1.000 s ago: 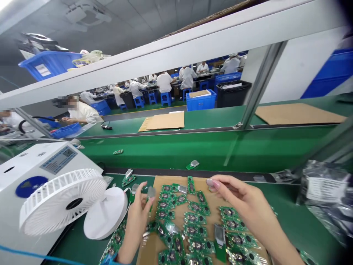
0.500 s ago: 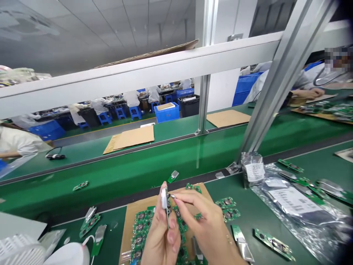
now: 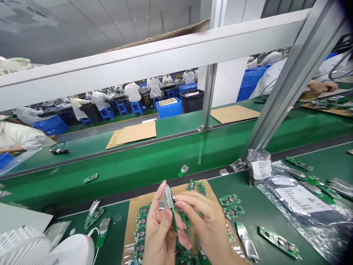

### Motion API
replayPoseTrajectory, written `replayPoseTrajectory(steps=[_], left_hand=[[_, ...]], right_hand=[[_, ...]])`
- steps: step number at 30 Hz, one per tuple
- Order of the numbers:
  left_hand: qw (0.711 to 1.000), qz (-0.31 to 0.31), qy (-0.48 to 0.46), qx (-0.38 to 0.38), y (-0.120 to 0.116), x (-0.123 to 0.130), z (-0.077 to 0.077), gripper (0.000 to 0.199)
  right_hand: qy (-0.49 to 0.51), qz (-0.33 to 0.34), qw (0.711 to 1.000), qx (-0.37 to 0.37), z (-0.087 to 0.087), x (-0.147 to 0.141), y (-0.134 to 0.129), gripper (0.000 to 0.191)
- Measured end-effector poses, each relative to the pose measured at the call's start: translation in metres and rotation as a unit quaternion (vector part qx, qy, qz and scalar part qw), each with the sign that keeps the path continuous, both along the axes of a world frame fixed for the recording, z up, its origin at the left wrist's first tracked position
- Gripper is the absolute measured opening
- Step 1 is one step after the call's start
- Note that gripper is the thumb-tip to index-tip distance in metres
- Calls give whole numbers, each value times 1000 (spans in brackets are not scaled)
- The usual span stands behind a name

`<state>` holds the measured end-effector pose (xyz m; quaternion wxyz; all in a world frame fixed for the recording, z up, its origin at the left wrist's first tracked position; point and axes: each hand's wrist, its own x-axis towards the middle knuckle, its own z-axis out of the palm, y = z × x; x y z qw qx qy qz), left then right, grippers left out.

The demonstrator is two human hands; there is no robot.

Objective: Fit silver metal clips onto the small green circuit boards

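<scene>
My left hand (image 3: 158,235) holds a small green circuit board upright, edge towards me, between thumb and fingers. A silver metal part (image 3: 168,197) covers the upper side of this circuit board (image 3: 174,221). From the right, my right hand (image 3: 206,219) reaches in with thumb and forefinger pinched at the board's far face. A small dark piece shows at those fingertips, too little visible to name. Beneath both hands lies a cardboard sheet (image 3: 132,211) with rows of similar boards (image 3: 140,233), partly hidden by my hands.
Right of the cardboard lie loose boards (image 3: 280,243) and plastic bags with white labels (image 3: 302,198). At the left stand a white device (image 3: 74,250) and more boards (image 3: 103,232). A green ledge with metal posts (image 3: 209,95) crosses ahead; co-workers sit beyond.
My left hand has turned the circuit board, so more of its silver side faces me. The right fingertips stay close against the board. The camera view has shifted slightly.
</scene>
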<state>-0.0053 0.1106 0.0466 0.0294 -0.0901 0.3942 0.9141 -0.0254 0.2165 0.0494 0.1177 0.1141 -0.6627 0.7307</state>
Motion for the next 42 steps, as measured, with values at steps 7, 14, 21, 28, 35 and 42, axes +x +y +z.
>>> replayPoseTrajectory(steps=[7, 14, 21, 28, 35, 42], left_hand=[[966, 168, -43, -192, 14, 10, 25, 93], [965, 164, -46, -199, 14, 14, 28, 92], [965, 147, -43, -214, 9, 13, 27, 93], [965, 136, -35, -223, 10, 15, 27, 84], [924, 58, 22, -378, -18, -17, 4, 64], [739, 61, -14, -671, -59, -140, -58, 35]], right_hand=[[-267, 192, 904, -274, 4, -3, -6, 35], [-288, 220, 890, -275, 5, -3, -5, 36], [-292, 218, 891, -272, 2, -6, -5, 33], [-292, 202, 894, -275, 4, -1, -8, 37], [-198, 48, 976, -71, -8, -15, 3, 36], [-163, -138, 975, 68, -9, -33, 41, 42]])
